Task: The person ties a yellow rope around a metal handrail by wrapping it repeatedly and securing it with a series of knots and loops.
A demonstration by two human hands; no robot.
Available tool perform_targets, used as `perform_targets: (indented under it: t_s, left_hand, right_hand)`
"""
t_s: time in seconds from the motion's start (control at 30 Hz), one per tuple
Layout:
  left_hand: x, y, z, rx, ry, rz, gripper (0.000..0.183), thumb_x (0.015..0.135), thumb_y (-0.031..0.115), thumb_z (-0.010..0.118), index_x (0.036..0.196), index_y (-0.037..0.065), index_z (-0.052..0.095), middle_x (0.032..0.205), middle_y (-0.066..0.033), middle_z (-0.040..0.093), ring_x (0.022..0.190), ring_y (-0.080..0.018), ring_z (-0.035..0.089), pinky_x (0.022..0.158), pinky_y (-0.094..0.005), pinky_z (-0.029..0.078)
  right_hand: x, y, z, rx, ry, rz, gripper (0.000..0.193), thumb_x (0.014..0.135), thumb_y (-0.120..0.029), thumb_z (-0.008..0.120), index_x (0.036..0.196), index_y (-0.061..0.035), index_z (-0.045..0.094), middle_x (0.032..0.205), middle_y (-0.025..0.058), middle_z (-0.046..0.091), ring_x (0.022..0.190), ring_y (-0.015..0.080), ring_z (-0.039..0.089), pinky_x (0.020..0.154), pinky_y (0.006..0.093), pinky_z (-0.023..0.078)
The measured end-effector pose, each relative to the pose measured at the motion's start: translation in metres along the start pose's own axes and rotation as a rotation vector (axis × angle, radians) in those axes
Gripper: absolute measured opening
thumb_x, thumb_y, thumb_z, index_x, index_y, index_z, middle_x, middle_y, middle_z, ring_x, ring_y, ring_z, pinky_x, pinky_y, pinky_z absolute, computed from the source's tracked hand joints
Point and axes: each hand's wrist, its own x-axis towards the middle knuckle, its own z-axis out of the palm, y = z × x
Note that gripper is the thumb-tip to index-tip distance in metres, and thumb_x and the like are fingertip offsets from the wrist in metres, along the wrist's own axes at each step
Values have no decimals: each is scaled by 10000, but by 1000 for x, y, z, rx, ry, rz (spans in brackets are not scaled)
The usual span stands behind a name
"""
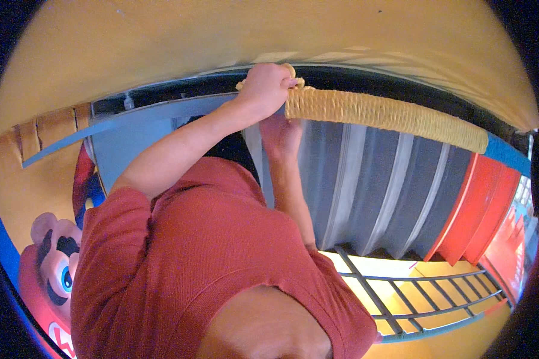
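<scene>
A long handrail runs across the view, and natural yellow rope [389, 113] is coiled tightly round its right part. Where the coils end, my left hand [266, 87] is closed over the rail, gripping a loose loop of the same rope that shows at its fingertips. Below and just behind it, my right hand [281, 134] is raised against the underside of the rail. The rail and my left wrist hide its fingers, so I cannot see what they do. To the left, the rail [144, 115] is bare blue-grey.
Dark steps [365, 185] with pale metal edges lie beyond the rail, turning red [479, 203] at the right. Blue wrapping [509, 152] covers the rail's far right. A black railing [413, 296] stands lower right. A painted cartoon figure [54, 263] is at left.
</scene>
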Motion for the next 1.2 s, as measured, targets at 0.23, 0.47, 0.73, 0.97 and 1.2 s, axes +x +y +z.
perform_targets:
  t_s: [0.23,0.47,0.73,0.97,1.2]
  left_hand:
    - [-10,-7,6,-229,130,14,162,810,157,560,739,33,635,703,-170,588,684,-335,591,602,-404,455]
    - [-8,-6,8,-205,272,222,87,703,39,557,789,31,569,768,-177,550,799,-380,531,705,-453,421]
    - [-10,3,16,-156,281,216,105,666,95,615,749,38,589,744,-137,587,842,-302,566,793,-413,430]
    - [-14,-2,9,20,311,241,49,652,132,629,691,116,654,795,-29,618,950,-222,547,951,-446,321]
    - [-12,3,18,-44,377,110,69,735,168,638,719,123,687,771,-47,654,806,-236,613,780,-385,451]
  right_hand:
    - [-75,-128,-12,-521,-257,243,444,934,-352,442,998,54,612,861,186,649,802,250,644,743,351,518]
    - [98,-192,65,-1090,-67,380,516,888,-454,508,1136,-2,541,916,125,633,841,192,622,737,317,512]
    - [212,-86,15,-703,-295,1177,375,856,-311,565,1069,-4,561,863,100,626,799,184,614,710,347,524]
    - [205,-128,90,-364,-314,655,175,869,-210,531,893,-39,562,720,63,573,651,173,569,609,317,493]
    - [139,-214,137,-161,-216,185,215,950,-261,423,826,-102,497,517,-46,387,357,84,317,355,227,248]
